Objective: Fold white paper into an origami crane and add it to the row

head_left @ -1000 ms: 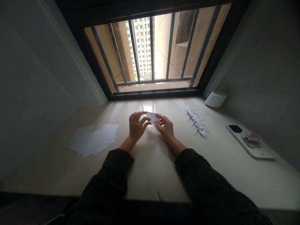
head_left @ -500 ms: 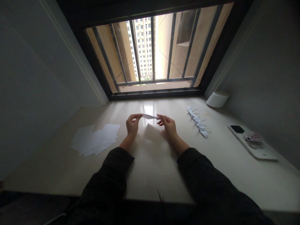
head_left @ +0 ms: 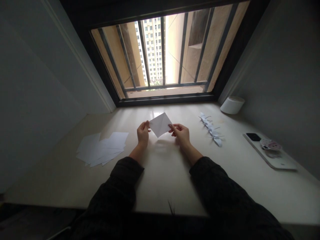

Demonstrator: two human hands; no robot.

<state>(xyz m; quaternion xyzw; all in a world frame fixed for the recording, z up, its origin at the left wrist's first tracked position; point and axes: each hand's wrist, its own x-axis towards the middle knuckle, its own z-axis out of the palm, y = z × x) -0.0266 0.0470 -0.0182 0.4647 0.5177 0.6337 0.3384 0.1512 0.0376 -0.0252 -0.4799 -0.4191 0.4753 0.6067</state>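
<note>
Black sleeves (head_left: pixel 120 186) reach out over the pale bench (head_left: pixel 162 176) from its near edge. Past them, the left hand (head_left: pixel 143 133) and the right hand (head_left: pixel 182 134) are lifted a little off the bench. Between the two hands is a white paper (head_left: pixel 160 124). It stands on one corner, like a diamond, up in the air. The left fingers (head_left: pixel 146 125) are pinched together on its left corner. The right fingers (head_left: pixel 173 126) are pinched together on its right corner. A soft shadow lies on the bench just under the fingers.

Well to the left of the fingers, a loose pile of white sheets (head_left: pixel 102 149) lies flat. To the right of the fingers, a little row of small folded paper shapes (head_left: pixel 211 131) sits on the bench. Further right, well away from the fingers, a phone (head_left: pixel 275 158) lies flat with a small pink thing (head_left: pixel 270 145) on it. Beyond the fingers, in the far right corner, is a white round tub (head_left: pixel 232 105). Behind it all is a big window (head_left: pixel 172 50) with dark bars.
</note>
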